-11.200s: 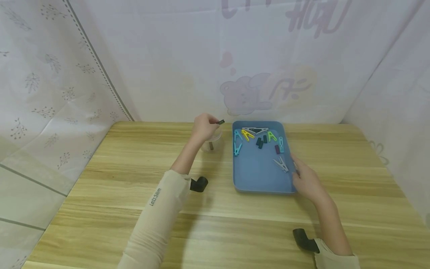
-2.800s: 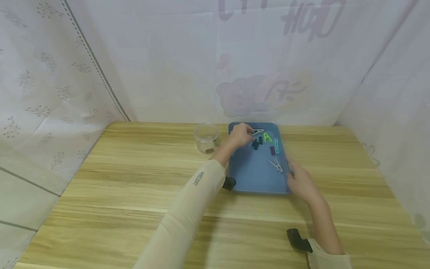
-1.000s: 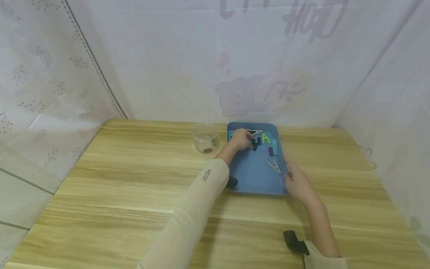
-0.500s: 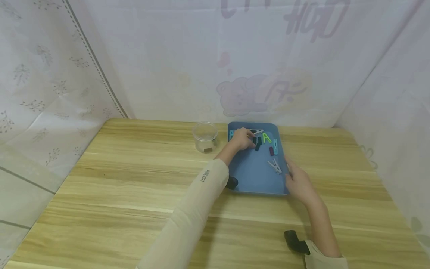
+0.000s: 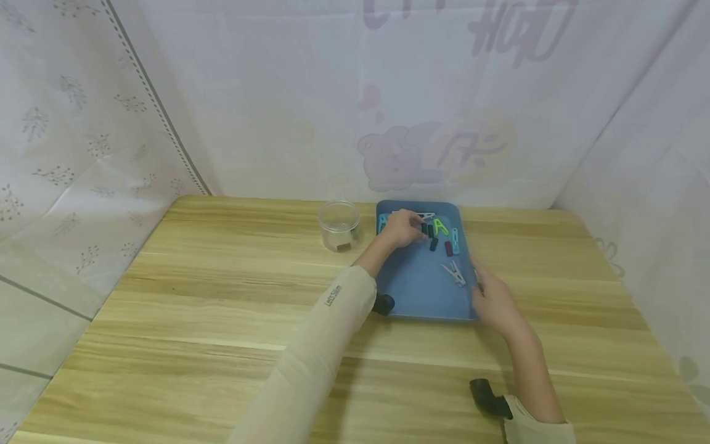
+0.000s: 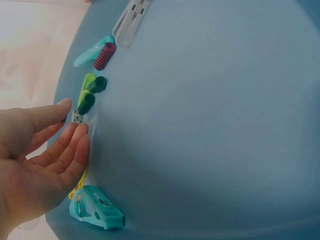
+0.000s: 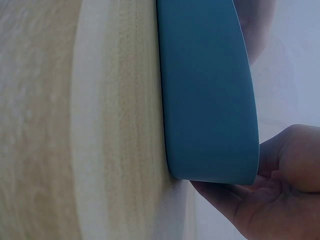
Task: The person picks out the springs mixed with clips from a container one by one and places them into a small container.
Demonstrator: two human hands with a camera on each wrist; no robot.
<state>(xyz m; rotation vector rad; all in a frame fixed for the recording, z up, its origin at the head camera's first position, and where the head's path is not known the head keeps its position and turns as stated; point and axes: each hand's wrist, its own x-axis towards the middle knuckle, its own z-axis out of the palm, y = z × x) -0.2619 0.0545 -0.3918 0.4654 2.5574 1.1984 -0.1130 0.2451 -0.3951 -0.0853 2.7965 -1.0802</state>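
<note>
My left hand [image 5: 400, 229] reaches into the far left part of the blue tray [image 5: 416, 290]. Its thumb and index finger pinch a dark green spring [image 5: 424, 229], mostly hidden in the left wrist view. Two more dark green springs lie just right of the fingertips, the nearer one [image 6: 97, 84] apart from the other [image 6: 86, 103]. Farther right is a dark red spring [image 6: 104, 56]. My right hand [image 5: 497, 305] grips the tray's right wall near the front corner, as the right wrist view [image 7: 287, 185] of that hand also shows.
A clear jar [image 5: 339, 231] with a brownish spring inside stands left of the tray. Around the springs lie a lime clothespin [image 5: 440, 227], a turquoise clothespin [image 5: 455, 241] and a grey clothespin [image 5: 455, 273]. The wooden table [image 5: 222, 296] meets a curtain behind.
Eleven seconds ago my left hand held a dark spring over the jar; it has since come back to the tray. Lately the dark springs have shifted apart. The right hand keeps its grip.
</note>
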